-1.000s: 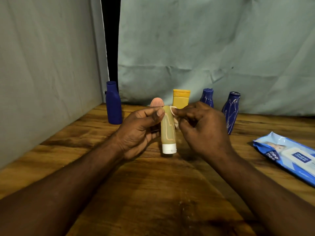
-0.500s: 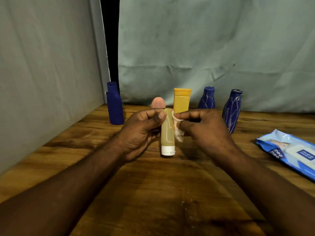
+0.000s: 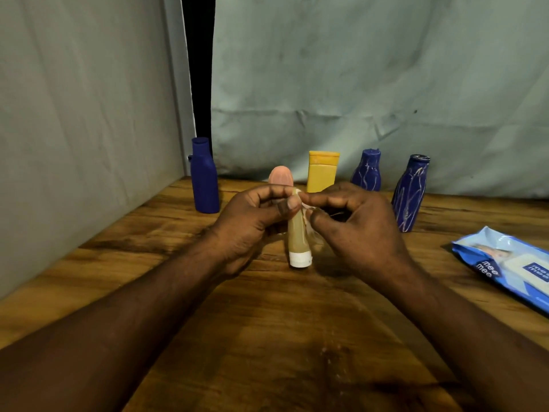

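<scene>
A tan tube (image 3: 297, 236) with a white cap stands cap-down on the wooden table (image 3: 267, 337), at the centre. My left hand (image 3: 252, 221) grips its upper part between thumb and fingers. My right hand (image 3: 353, 227) pinches a small pale wipe (image 3: 312, 233) against the tube's right side near the top. Most of the wipe is hidden under my fingers.
Behind my hands stand a pink rounded bottle (image 3: 280, 175) and a yellow tube (image 3: 322, 171). A plain blue bottle (image 3: 204, 176) is at the back left, two streaked blue bottles (image 3: 367, 171) (image 3: 410, 193) at the back right. A blue wipes pack (image 3: 511, 269) lies at the right edge.
The tube stays in place in my left hand. My right hand has shifted the wipe along the tube's upper right side, with the fingers spreading slightly.
</scene>
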